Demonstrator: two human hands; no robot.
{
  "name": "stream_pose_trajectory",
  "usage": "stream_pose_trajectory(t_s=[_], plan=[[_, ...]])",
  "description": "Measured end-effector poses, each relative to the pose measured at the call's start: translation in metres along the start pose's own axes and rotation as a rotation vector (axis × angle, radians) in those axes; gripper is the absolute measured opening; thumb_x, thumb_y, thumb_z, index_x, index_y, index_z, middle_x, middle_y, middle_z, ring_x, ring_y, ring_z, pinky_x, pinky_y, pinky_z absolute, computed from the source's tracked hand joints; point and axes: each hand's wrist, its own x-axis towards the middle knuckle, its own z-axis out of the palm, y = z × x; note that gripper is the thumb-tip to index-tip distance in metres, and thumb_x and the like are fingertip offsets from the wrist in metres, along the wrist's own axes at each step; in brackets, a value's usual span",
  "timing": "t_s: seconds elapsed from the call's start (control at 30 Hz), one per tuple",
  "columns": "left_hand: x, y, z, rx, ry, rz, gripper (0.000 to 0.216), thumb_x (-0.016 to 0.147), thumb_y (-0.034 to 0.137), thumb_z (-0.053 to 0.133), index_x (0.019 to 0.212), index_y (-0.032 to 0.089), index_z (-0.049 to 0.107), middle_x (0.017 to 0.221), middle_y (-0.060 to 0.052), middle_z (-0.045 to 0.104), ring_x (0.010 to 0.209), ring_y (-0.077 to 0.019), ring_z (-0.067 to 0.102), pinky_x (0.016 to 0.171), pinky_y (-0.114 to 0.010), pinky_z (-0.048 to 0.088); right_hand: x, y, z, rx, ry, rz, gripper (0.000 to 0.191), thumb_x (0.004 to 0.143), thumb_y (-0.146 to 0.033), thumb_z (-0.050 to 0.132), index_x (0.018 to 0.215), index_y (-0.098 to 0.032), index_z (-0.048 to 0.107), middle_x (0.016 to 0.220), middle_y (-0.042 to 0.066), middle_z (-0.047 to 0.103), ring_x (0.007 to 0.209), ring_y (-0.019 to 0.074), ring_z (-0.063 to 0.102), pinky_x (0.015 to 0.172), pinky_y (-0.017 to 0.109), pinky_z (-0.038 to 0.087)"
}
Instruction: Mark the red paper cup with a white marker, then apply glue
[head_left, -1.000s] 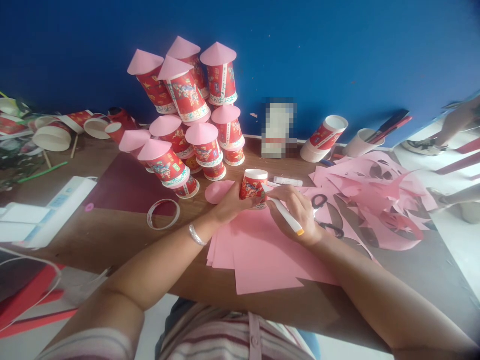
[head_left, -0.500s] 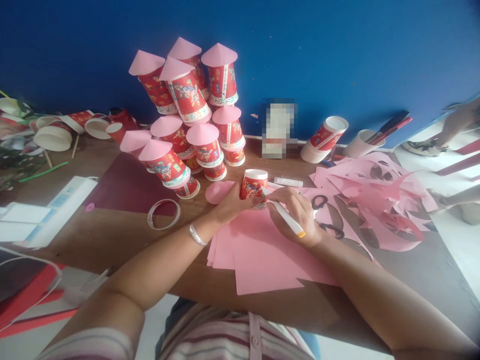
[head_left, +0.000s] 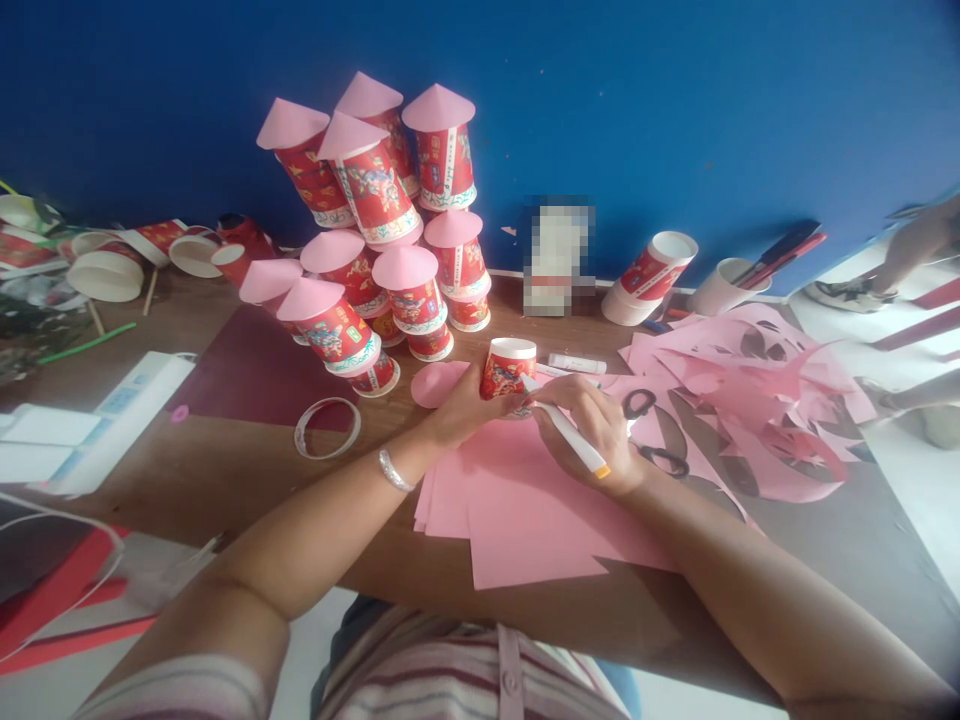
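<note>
My left hand is closed around the lower part of a red patterned paper cup with a white rim. In my right hand is a white marker with an orange end, its tip against the cup's right side. Below both hands lie sheets of pink paper. A pink paper cone rests just behind my left hand. The spot where the tip meets the cup is too small to make out.
Stacked red cups with pink cone tops stand at the back left. Scissors and pink paper scraps lie to the right. A glue stick lies behind the cup. A roll of tape is at left.
</note>
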Motion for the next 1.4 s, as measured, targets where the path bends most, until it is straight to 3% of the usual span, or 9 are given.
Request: stream_pose_trajectory(t_s=[0.27, 0.93, 1.4], plan=[[-0.0004, 0.0044, 0.0034, 0.029, 0.041, -0.028, 0.062, 0.070, 0.052, 0.093, 0.110, 0.018, 0.061, 0.109, -0.010, 0.074, 0.103, -0.0272, 0.072, 0.085, -0.038, 0.059, -0.0014, 0.0005, 0.0000, -0.022, -0.003, 0.018, 0.017, 0.099, -0.013, 0.061, 0.113, -0.023, 0.061, 0.088, 0.004, 0.073, 0.075, 0.0173, 0.072, 0.066, 0.031, 0.061], [-0.0002, 0.0032, 0.0038, 0.124, 0.042, 0.002, 0.070, 0.070, 0.061, 0.090, 0.116, 0.019, 0.059, 0.108, -0.009, 0.072, 0.100, -0.0240, 0.071, 0.086, -0.038, 0.059, -0.0003, 0.0014, 0.0005, -0.010, -0.022, 0.010, 0.018, 0.099, -0.013, 0.061, 0.115, -0.022, 0.062, 0.089, 0.003, 0.074, 0.076, 0.0178, 0.072, 0.067, 0.030, 0.060], [-0.0008, -0.0001, -0.0010, 0.079, 0.038, -0.037, 0.060, 0.073, 0.049, 0.091, 0.116, 0.017, 0.064, 0.115, -0.012, 0.075, 0.113, -0.0285, 0.071, 0.093, -0.039, 0.058, -0.0026, 0.0022, 0.0005, -0.031, -0.038, 0.019, 0.018, 0.099, -0.014, 0.061, 0.114, -0.023, 0.062, 0.089, 0.003, 0.076, 0.073, 0.0177, 0.073, 0.066, 0.031, 0.060]])
